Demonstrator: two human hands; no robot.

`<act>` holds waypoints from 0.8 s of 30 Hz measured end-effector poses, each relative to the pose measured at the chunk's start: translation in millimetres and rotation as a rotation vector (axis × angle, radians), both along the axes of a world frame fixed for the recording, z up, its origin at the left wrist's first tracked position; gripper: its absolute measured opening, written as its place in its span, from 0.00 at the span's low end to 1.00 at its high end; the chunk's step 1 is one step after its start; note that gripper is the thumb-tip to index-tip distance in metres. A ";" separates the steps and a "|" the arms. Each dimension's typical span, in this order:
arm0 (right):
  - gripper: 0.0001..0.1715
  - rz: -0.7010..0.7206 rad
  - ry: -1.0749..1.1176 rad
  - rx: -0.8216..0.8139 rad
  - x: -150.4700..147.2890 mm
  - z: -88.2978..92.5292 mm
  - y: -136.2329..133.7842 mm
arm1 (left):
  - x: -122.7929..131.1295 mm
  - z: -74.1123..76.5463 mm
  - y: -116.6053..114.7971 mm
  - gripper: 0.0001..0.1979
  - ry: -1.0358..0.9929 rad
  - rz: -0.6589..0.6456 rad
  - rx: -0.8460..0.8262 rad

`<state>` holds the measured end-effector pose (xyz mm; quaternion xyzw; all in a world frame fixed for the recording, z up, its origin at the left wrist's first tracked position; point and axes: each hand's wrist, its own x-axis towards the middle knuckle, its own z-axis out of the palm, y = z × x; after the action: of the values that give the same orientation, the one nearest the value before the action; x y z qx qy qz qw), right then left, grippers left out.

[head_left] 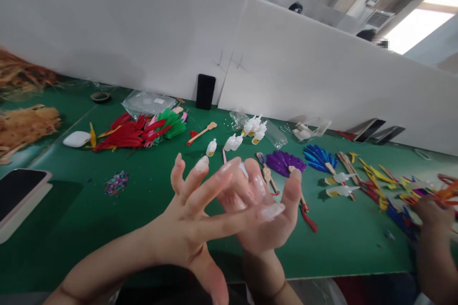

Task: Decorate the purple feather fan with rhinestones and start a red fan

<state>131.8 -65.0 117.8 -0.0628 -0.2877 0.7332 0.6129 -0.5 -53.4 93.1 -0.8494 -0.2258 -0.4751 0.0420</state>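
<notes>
My left hand (193, 217) is raised over the near side of the green table, its fingers spread and nothing held in them. Its index finger crosses in front of my right hand (266, 228); whether they touch I cannot tell. My right hand has its palm turned up, fingers loosely bent and thumb apart, with no object visible in it. Just beyond the hands lie a purple feather fan (282, 162) with a wooden handle and red tassel, and a small white squeeze bottle (211, 147). A blue feather fan (319, 156) is farther right.
Several squeeze bottles (255, 126) stand near the white partition (304, 57). Red feathers (123, 134), green feathers (171, 124) and a sequin pile (116, 184) lie left. Phones include one (22, 190) at far left. Another person's hand (434, 212) is at right.
</notes>
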 end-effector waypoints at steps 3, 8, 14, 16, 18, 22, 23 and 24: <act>0.32 -0.010 -0.025 -0.008 -0.5 0.6 0.7 | -0.1 0.0 0.0 0.40 -0.027 0.039 -0.024; 0.32 -0.028 -0.042 0.000 -1.5 -2.6 0.8 | -4.5 2.3 1.9 0.42 -0.010 0.057 -0.081; 0.33 -0.066 -0.047 0.019 1.5 -7.5 -3.4 | -3.8 -0.3 1.6 0.38 -0.033 -0.022 -0.054; 0.32 -0.059 -0.054 0.037 1.8 -8.1 -3.7 | -4.9 0.4 3.5 0.39 -0.056 -0.013 -0.072; 0.32 -0.052 -0.058 0.042 1.6 -8.0 -3.7 | -6.4 2.5 4.7 0.41 -0.030 -0.003 -0.096; 0.31 -0.087 -0.091 0.042 1.5 -6.2 -3.7 | -3.0 4.9 -2.6 0.39 -0.015 0.044 -0.122; 0.31 -0.098 -0.110 0.039 1.9 -5.9 -3.8 | -0.9 4.7 -5.6 0.38 -0.028 0.060 -0.131; 0.30 -0.105 -0.125 0.037 2.3 -5.8 -3.9 | 1.0 4.5 -8.4 0.37 -0.041 0.074 -0.139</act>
<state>134.1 -69.0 112.1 -0.1119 -0.3353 0.6894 0.6323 0.5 -61.8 97.7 -0.8313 -0.2905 -0.4738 -0.0040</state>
